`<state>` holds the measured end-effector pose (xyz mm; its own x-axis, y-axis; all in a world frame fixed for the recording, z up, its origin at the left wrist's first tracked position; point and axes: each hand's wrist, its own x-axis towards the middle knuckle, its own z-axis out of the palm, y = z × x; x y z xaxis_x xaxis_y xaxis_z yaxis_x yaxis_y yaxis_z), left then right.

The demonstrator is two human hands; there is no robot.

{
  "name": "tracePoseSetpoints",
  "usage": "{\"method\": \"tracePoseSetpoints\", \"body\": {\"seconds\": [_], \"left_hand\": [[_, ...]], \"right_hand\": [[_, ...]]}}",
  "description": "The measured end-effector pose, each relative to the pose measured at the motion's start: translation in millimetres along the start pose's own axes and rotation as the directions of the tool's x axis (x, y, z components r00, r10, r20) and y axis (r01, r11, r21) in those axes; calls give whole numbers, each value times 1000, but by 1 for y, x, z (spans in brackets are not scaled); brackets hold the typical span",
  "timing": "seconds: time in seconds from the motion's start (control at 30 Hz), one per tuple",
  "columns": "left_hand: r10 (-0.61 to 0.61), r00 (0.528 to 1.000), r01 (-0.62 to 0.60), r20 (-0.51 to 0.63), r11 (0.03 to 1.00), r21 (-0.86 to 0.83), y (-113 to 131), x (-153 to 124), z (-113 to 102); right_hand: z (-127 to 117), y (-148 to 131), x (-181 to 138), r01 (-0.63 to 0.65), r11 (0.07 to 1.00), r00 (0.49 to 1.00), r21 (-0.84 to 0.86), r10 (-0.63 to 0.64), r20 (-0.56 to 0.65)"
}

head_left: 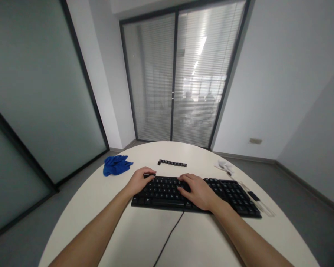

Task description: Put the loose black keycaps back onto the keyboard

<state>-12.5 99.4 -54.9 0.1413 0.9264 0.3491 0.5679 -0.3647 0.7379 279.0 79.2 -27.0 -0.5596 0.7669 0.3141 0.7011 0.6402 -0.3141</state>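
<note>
A black keyboard (228, 193) lies across the middle of a round white table (144, 237), its cable running toward me. My left hand (139, 180) rests on the keyboard's far left corner, fingers curled over the top edge, gripping it. My right hand (197, 191) lies on the keys near the middle, fingers bent down and pressed on them. A short row of loose black keycaps (172, 163) sits on the table just beyond the keyboard.
A crumpled blue cloth (115, 165) lies at the table's left. White crumpled tissue (224, 166) and a thin tool with a black part (253, 195) lie at the right, past the keyboard's end. Glass doors with blinds stand beyond the table.
</note>
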Motion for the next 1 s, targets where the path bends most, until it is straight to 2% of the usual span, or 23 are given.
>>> {"method": "tracePoseSetpoints", "body": {"seconds": [0.2,0.37,0.73,0.93,1.0], "left_hand": [[18,1000,-18,23,1000,-6,0,-2,-1],[-45,996,46,81,999,-4,0,-3,-1],[-100,995,99,19,994,42,3,-4,0],[48,999,-50,21,993,107,2,-7,-5],[47,999,-47,4,993,107,1,-8,-4]], "right_hand": [[0,0,0,11,1000,1000,3,-11,-2],[2,3,0,19,1000,1000,10,-19,-7],[2,3,1,22,1000,1000,3,-22,0],[3,4,1,21,1000,1000,14,-21,-1],[3,4,1,22,1000,1000,10,-22,-5]]}}
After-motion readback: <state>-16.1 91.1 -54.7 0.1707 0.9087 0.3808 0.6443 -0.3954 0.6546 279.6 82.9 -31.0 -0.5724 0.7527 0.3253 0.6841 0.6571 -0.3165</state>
